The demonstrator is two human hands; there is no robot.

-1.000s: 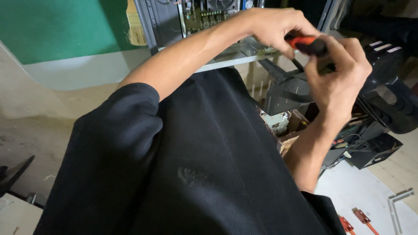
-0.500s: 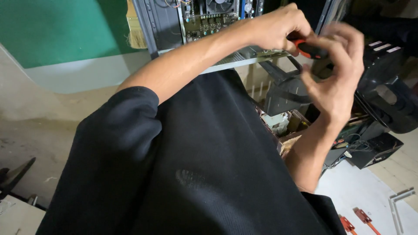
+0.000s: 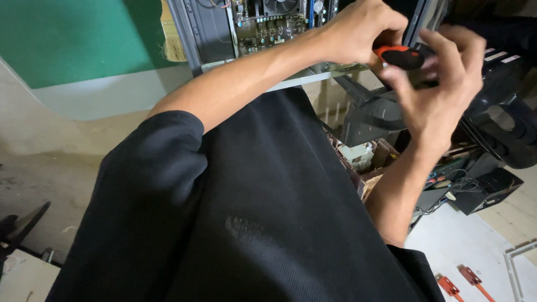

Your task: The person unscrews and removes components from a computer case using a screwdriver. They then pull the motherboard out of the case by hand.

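Observation:
My left hand (image 3: 361,31) reaches across my black shirt and is closed around the front of a screwdriver with an orange-red and black handle (image 3: 400,56). My right hand (image 3: 442,89), blurred by motion, wraps loosely around the black rear of that handle, thumb beneath and fingers over it. Both hands are at the lower edge of an open computer case (image 3: 201,33), whose motherboard (image 3: 268,22) shows just left of them. The screwdriver's tip is hidden behind my left hand.
Black computer parts and cables (image 3: 486,184) lie at the right below my hands. A brown cardboard box with small parts (image 3: 369,159) sits beside my right forearm. Two orange-red connectors (image 3: 458,279) and a metal bracket (image 3: 517,263) rest on the white surface at bottom right.
Both hands have shifted slightly up and right along the case edge. The fingers of my right hand have loosened and moved on the handle.

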